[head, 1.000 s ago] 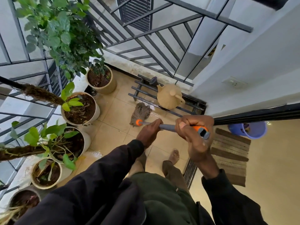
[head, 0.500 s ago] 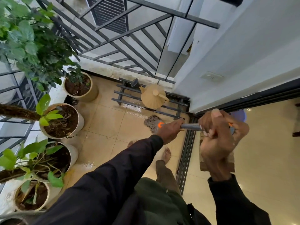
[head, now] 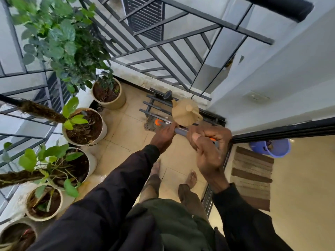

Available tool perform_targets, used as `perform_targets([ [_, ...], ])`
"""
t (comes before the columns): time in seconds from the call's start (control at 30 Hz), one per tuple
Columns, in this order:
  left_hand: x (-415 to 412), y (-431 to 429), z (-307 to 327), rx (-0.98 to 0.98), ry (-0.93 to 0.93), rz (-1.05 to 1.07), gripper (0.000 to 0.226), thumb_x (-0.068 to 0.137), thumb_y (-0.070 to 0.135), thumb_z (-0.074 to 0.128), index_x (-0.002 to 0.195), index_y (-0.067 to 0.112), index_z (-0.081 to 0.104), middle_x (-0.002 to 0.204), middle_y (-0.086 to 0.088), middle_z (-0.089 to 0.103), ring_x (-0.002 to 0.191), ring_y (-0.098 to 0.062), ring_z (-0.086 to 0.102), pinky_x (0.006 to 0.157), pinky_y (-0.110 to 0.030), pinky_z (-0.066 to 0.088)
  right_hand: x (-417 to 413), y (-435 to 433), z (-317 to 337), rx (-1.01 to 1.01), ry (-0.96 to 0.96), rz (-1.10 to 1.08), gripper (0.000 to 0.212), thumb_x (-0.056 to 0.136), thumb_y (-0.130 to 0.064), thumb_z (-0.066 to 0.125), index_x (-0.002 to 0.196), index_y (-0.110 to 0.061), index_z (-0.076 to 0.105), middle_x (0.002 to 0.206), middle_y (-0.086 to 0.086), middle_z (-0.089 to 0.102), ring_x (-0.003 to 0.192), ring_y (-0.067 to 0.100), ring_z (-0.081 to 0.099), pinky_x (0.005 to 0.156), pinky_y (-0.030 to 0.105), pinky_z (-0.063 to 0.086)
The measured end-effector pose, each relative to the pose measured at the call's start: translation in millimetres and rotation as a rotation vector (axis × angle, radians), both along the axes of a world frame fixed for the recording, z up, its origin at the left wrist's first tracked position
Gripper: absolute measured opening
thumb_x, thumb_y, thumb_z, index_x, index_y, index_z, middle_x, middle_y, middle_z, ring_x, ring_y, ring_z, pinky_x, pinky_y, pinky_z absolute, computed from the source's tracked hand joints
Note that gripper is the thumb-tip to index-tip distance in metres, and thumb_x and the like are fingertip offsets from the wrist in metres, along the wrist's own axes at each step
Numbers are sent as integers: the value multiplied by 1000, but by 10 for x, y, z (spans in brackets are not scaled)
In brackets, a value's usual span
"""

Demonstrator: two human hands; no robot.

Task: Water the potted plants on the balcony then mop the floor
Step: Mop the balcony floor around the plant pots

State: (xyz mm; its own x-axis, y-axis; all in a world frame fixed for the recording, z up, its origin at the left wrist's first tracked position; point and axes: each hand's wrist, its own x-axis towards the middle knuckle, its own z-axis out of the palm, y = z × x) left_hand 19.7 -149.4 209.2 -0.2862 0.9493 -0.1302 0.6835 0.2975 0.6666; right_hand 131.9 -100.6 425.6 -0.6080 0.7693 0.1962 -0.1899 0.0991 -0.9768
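Mop head (head: 151, 124) has slid back left since half a second ago. Now it's tucked right against the front bar of the dark rack (head: 154, 105), just left of the watering can (head: 184, 114) sitting on it.

Working outward from the body: the right hand (head: 208, 144) is closest, fingers wrapped tight round the orange top end of the mop handle (head: 181, 131). The left hand (head: 164, 135) is further down the grey shaft, clenched on it too, and it's the one nearer the business end. The handle's long axis runs from the right hand away and a bit left, down to the tiles (head: 126, 136). So my guess is the next stroke is a pull back toward the bare feet, left hand steering.

Containers: the pots (head: 104, 127) along the left railing all hold dark soil and plants, which looks watered to me. The purple bucket (head: 277, 151) past the door track has something in it, can't tell what. Can't see into the can either.
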Motion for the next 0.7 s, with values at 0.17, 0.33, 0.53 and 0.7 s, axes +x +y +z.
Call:
perform_targets([
  [0.17, -130, -463, -6, -22, 25, 81, 13, 106, 4, 45, 117, 2, 51, 104, -14, 59, 85, -26, 56, 76, -42, 54, -58, -61, -5, -133, -79, 56, 23, 81, -13, 51, 64, -24, 39, 57, -2, 33, 52, 18, 31, 54, 37, 27],
  [0.33, 194, -725, -86, -56, 81, 18, 25, 108, 9, 45, 131, 1, 52, 112, -12, 63, 92, -20, 61, 80, -35, 56, -34, -35, 44, -102, -157, 82, 27, 81, -1, 54, 60, -15, 46, 57, -4, 37, 51, 4, 47, 51, 27, 40],
  [0.53, 532, -400, 92, 47, -25, -41, 18, 98, -5, 57, 115, -5, 61, 96, -18, 67, 74, -30, 65, 60, -28, 45, 253, 157, 134, -127, -80, -19, 37, 82, -17, 52, 47, -27, 49, 49, -22, 40, 43, 7, 39, 53, 22, 37],
  [0.7, 348, 111, 150, 173, 68, -137, 21, 95, -8, 56, 116, -9, 58, 94, -24, 70, 79, -35, 70, 71, -42, 60, 346, 266, 139, -118, 7, -167, 37, 84, -13, 51, 48, -20, 44, 46, -2, 32, 45, 24, 30, 57, 35, 32],
])
